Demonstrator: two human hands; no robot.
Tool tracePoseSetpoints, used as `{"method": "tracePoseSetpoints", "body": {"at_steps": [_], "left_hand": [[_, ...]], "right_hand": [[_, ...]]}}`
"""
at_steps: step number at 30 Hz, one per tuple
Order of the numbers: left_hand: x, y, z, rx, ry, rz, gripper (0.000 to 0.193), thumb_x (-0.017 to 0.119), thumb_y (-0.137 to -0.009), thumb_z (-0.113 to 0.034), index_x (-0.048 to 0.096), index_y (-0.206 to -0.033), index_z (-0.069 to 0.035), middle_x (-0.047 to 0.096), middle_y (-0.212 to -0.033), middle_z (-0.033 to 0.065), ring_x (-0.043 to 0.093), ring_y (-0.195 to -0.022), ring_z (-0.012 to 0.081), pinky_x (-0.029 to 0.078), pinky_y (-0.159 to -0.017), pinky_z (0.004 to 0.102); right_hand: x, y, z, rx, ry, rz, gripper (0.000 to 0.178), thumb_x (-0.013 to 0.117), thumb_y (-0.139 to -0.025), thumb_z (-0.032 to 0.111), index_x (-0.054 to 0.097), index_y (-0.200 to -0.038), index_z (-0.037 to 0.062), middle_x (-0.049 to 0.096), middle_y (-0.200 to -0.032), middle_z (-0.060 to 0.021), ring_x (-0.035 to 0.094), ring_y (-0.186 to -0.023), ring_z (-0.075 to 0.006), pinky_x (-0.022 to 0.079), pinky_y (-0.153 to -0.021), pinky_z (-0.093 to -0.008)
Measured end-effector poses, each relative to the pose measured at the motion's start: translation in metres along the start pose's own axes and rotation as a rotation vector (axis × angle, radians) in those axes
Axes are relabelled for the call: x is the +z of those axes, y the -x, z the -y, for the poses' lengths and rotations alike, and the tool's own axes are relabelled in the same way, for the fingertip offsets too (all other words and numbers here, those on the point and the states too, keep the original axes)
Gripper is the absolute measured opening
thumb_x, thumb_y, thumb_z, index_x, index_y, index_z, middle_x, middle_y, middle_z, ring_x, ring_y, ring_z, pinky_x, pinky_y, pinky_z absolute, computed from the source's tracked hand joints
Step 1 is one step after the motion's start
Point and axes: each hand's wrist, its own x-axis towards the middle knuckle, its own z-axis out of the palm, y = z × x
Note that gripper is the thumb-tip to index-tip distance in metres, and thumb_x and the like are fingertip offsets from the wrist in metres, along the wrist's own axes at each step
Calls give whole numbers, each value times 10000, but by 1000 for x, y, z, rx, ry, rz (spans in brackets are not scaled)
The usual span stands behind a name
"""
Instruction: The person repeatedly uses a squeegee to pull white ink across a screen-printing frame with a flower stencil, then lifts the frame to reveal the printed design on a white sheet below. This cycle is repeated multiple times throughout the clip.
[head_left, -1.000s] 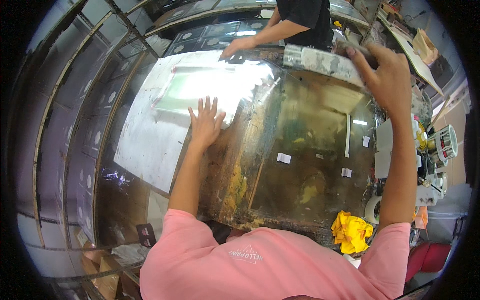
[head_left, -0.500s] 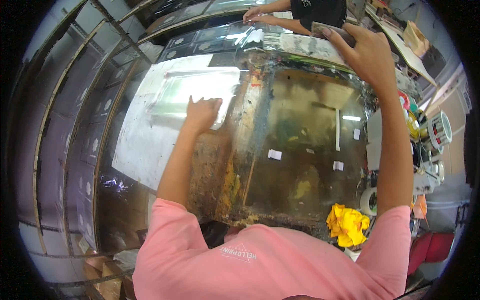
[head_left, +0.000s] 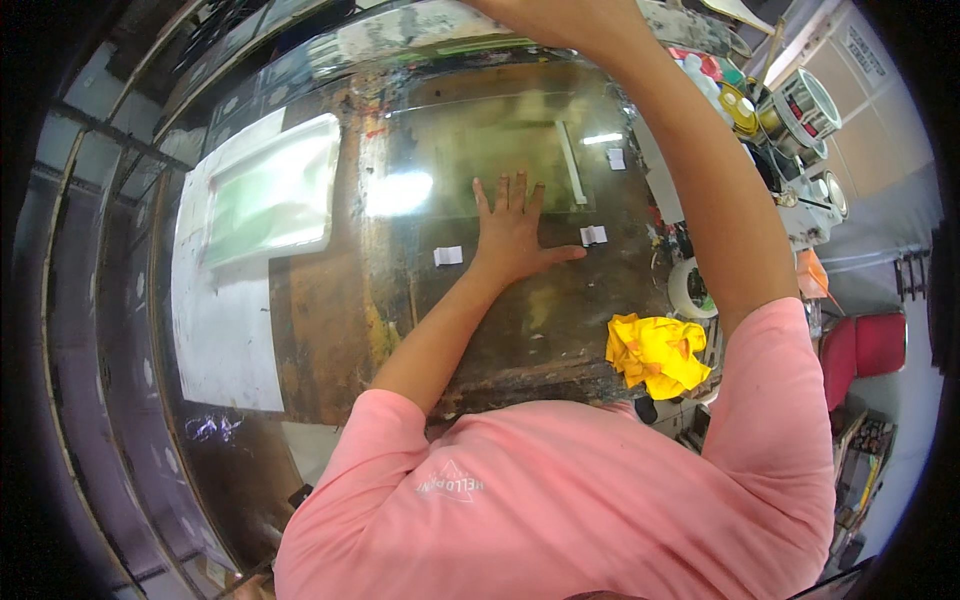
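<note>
My left hand (head_left: 515, 235) lies with its fingers spread on a clear sheet (head_left: 450, 165) over the dark, glossy tabletop (head_left: 490, 330). Small folded white paper tabs (head_left: 448, 256) sit around it on the surface. Just beyond the fingertips, to the right, is a narrow white strip (head_left: 570, 165). My right hand (head_left: 575, 15) reaches to the top edge of the view, where its fingers are cut off, so its grip is hidden. On the left, a stack of clear sheets (head_left: 270, 190) with a greenish shine rests on white paper (head_left: 225, 340).
A crumpled yellow cloth (head_left: 657, 355) lies at the near right corner, beside a roll of tape (head_left: 690, 290). Paint cans (head_left: 800, 110) and bottles line the right side. A metal rack (head_left: 105, 330) stands at the left, and a red chair (head_left: 865, 355) at the right.
My left hand has moved from the stack of clear sheets to the tabletop on the right. The view has shifted; my right hand's fingers and the block it held have left the picture.
</note>
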Motion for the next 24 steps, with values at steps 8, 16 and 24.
{"method": "tracePoseSetpoints", "body": {"at_steps": [8,16,24], "left_hand": [[6,2,-34,31,46,-82,1255,529,-748,-992,542,-1567,-42,407,-1660,265,370,-1539,463,-56,-1214,811],[6,3,-31,102,82,-150,1213,576,-745,-964,575,-1531,-40,518,-1539,253,451,-1451,453,-14,-1213,821],[11,4,-30,128,110,-218,1189,609,-741,-940,588,-1512,-36,541,-1506,247,472,-1420,447,12,-1236,793]], "right_hand": [[7,-12,-13,6,67,-4,680,567,-1003,621,780,-819,2,752,-813,-230,736,-829,-390,496,-865,-518],[9,-14,-11,-2,93,-147,676,566,-987,613,784,-911,-22,773,-898,-246,755,-924,-405,550,-915,-511],[3,-19,-11,26,76,-39,712,563,-983,655,781,-923,-20,772,-881,-235,760,-880,-397,576,-861,-497]]}}
